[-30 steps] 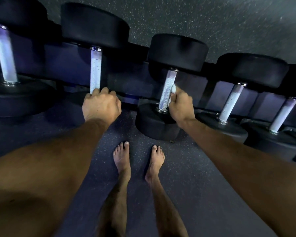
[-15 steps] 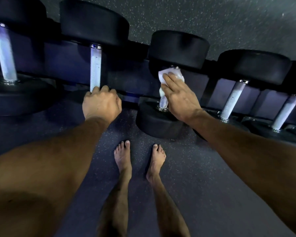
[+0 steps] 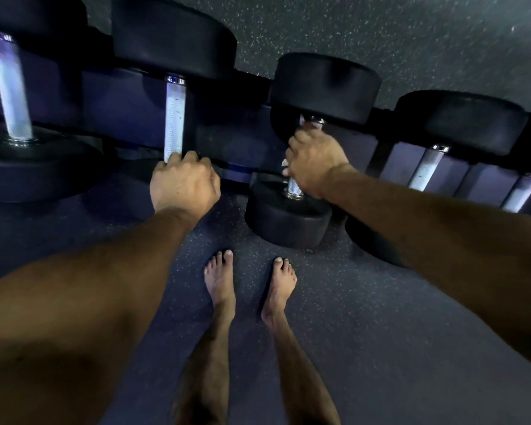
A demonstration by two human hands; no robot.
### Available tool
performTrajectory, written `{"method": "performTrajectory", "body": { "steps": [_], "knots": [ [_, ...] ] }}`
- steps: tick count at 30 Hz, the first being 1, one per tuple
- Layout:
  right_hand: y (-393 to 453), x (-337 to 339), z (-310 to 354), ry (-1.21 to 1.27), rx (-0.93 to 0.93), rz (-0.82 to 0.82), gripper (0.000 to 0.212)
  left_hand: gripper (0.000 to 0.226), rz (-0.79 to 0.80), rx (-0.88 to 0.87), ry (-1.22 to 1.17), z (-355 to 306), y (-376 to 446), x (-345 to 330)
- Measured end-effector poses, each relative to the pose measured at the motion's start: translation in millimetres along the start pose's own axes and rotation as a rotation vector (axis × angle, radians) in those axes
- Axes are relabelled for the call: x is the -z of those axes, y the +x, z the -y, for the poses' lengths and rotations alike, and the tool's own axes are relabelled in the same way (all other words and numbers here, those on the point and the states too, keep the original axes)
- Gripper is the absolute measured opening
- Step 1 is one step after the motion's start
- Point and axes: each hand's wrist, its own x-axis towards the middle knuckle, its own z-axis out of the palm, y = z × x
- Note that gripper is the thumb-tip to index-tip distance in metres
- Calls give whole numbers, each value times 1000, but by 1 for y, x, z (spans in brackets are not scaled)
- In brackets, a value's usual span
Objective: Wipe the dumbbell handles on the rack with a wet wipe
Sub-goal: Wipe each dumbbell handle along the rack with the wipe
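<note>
Head view: right hand [image 3: 314,162] grips the wet wipe [image 3: 302,121] around the third dumbbell handle [image 3: 295,187] on the rack [image 3: 252,170] (white corners peek out). Left hand [image 3: 183,184] seems curled around the lower end of the second handle [image 3: 174,118].

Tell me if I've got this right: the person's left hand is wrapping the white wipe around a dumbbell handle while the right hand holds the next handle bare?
Not quite: the hands are swapped. In the head view the right hand wraps the white wipe around a dumbbell handle, while the left hand holds the next handle bare.
</note>
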Motion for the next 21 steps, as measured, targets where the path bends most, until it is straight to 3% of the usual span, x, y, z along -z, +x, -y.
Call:
{"method": "performTrajectory", "body": {
  "steps": [5,12,15,18,21],
  "knots": [
    [9,5,32,-22,125,235,49,30,-4,20,1,0,0,-2],
    [26,25,4,-56,-30,287,40,30,-14,12,5,0,0,-4],
    [16,17,15,-88,56,214,41,31,-10,14,0,0,0,-2],
    [4,-4,31,31,151,105,36,30,-11,14,-6,0,0,-3],
    [-7,-21,32,126,178,-153,30,30,-15,12,-1,0,0,-2]
  ]
}}
